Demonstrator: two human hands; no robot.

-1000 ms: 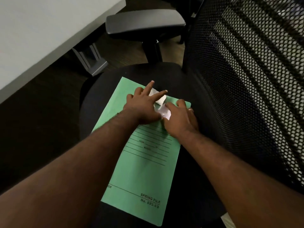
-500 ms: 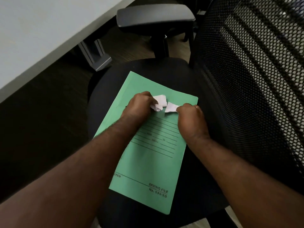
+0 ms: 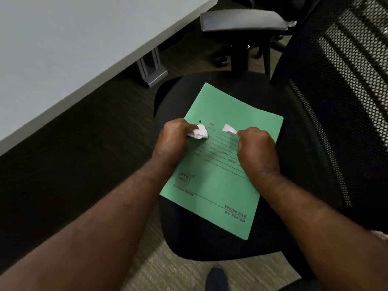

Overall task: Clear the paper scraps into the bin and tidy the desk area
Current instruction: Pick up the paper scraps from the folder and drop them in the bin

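Note:
A green spring file folder [image 3: 222, 185] lies flat on the black seat of an office chair [image 3: 180, 97]. My left hand [image 3: 174, 141] is curled into a fist around crumpled white paper scraps [image 3: 198, 133] that stick out past its fingers. My right hand [image 3: 256, 145] is also curled and pinches a small white paper scrap [image 3: 229, 129] at its fingertips. Both hands hover over the upper half of the folder, a short gap between them. No bin is in view.
The chair's black mesh backrest [image 3: 340, 97] rises on the right and its armrest [image 3: 241, 22] sits behind the seat. A grey desk top [image 3: 63, 49] fills the upper left, with its metal leg [image 3: 151, 70] beside the chair. A dark shoe [image 3: 216, 279] shows on the carpet below.
My hands went from lying flat on the scraps to gripping them, then lifted and drew apart. The view has pulled back and now shows more of the folder and seat.

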